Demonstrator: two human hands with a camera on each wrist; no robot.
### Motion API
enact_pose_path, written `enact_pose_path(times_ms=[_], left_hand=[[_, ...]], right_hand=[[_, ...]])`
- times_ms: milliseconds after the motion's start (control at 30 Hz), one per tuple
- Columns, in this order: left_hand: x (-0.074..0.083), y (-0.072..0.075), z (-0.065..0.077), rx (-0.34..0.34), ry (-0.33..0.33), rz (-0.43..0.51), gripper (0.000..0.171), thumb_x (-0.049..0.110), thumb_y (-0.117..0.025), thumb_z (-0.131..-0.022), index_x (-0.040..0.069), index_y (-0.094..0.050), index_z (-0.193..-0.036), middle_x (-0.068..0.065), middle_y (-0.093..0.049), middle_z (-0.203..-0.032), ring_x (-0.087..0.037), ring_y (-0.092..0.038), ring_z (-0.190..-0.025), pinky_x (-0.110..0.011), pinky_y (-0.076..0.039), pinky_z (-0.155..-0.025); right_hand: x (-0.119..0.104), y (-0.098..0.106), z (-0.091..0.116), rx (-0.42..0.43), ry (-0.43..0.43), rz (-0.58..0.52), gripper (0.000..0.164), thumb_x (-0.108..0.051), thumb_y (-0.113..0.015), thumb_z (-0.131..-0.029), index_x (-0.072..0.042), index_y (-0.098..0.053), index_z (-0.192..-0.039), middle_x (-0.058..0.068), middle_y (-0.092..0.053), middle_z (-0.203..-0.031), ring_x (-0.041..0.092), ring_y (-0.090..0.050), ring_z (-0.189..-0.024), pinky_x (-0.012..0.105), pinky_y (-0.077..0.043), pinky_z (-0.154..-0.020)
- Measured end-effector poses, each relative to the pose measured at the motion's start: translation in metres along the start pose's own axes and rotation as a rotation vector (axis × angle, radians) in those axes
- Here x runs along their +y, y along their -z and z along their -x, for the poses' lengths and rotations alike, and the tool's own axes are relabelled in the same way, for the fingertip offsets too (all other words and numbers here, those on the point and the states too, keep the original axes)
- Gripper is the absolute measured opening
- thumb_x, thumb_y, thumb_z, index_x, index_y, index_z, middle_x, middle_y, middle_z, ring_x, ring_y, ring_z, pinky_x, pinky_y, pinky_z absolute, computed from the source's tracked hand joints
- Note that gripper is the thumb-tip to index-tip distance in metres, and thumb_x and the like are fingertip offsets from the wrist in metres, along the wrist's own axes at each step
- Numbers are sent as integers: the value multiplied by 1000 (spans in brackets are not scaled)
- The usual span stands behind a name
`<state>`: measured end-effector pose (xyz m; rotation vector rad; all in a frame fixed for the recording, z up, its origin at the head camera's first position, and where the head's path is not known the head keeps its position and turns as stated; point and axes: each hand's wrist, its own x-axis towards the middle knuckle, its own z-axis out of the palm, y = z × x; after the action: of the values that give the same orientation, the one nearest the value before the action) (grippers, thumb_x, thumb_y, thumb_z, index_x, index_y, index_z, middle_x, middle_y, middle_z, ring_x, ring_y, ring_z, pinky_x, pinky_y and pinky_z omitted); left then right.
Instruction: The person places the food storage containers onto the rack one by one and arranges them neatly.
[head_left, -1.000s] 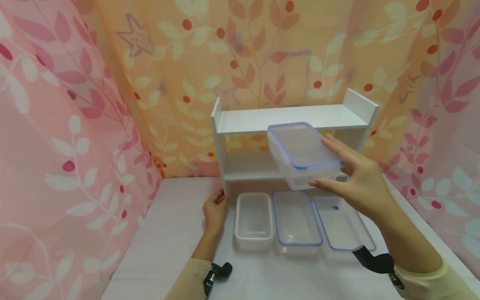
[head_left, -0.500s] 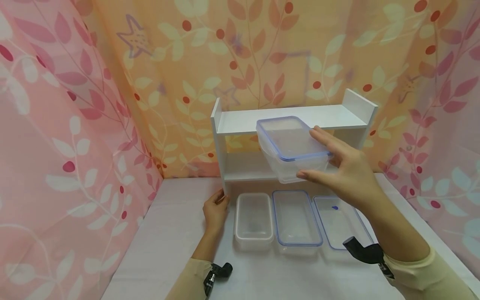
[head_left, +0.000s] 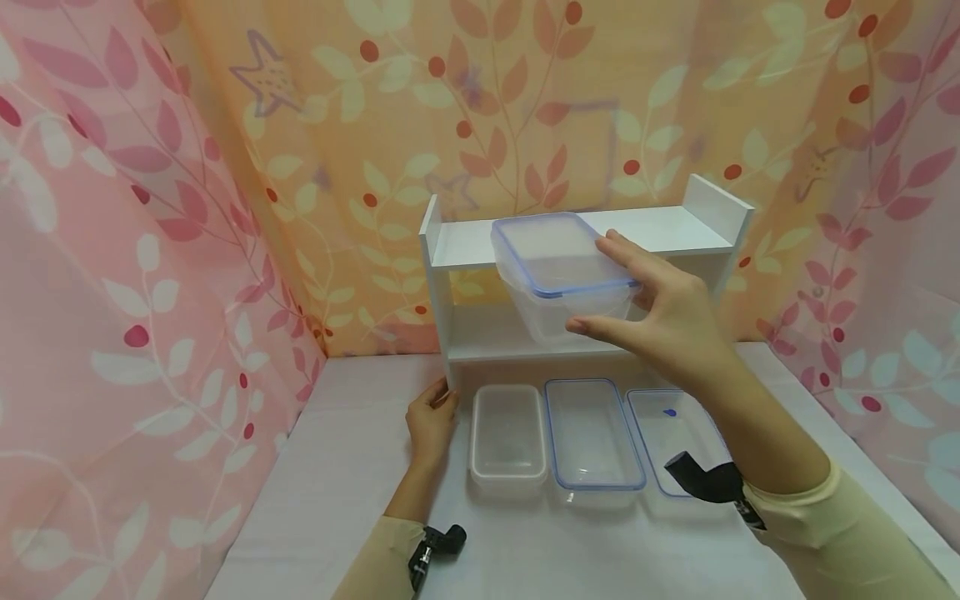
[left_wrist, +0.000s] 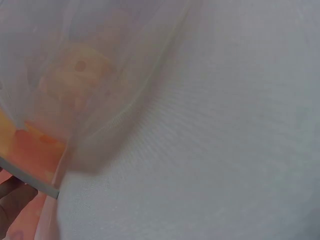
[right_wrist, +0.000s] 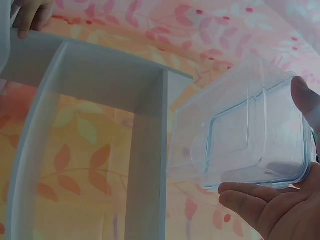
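Observation:
In the head view my right hand (head_left: 667, 312) grips a clear plastic food container (head_left: 551, 262) with a blue-rimmed lid, fingers on the lid side and thumb lower down. The container is raised in front of the white two-tier shelf (head_left: 465, 244), overlapping its top board. From below, the right wrist view shows the container (right_wrist: 235, 135) tilted beside the shelf's upper board, held at one end. My left hand (head_left: 432, 425) holds the foot of the shelf's left side panel; its fingers (left_wrist: 17, 200) also show at the panel edge in the left wrist view.
On the white-covered table (head_left: 337, 467), a frosted container (head_left: 510, 433), a blue-rimmed container (head_left: 596, 433) and another blue-rimmed one (head_left: 675, 433) stand in a row before the shelf. My right forearm overlaps the rightmost. Patterned curtains (head_left: 360, 125) enclose the back and sides.
My right hand has moved left and upward with the container, from before the shelf's middle to the height of its top board. The left hand stays on the side panel.

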<state>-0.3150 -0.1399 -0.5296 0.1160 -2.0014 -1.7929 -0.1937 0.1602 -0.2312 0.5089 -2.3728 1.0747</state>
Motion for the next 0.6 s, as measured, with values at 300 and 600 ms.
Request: enact_pose_path(times_ms=[300,600], left_hand=[[-1,1,0,-2,17,5,33,9,-78,-91,11,-76,-123,-10,-75,-121,-25,-74,-105,-19,-58,-75],[0,1,0,-4,14,19,33,9,-77,-91,10,-75,-123,-12,-74,-121,-28,-73,-106,-23,-60,-77]], right_hand=[[-5,-13,-16,0,30,-9,93,-46,-94,-71,-24,-53,-151,-5,-44,-159,23,-52,-139,48,-53,-102],[-6,-26,-31,-12,38,-63,96,-46,-94,-71,-19,-51,-152,-3,-42,-161,19,-53,-137,43,-52,-103]])
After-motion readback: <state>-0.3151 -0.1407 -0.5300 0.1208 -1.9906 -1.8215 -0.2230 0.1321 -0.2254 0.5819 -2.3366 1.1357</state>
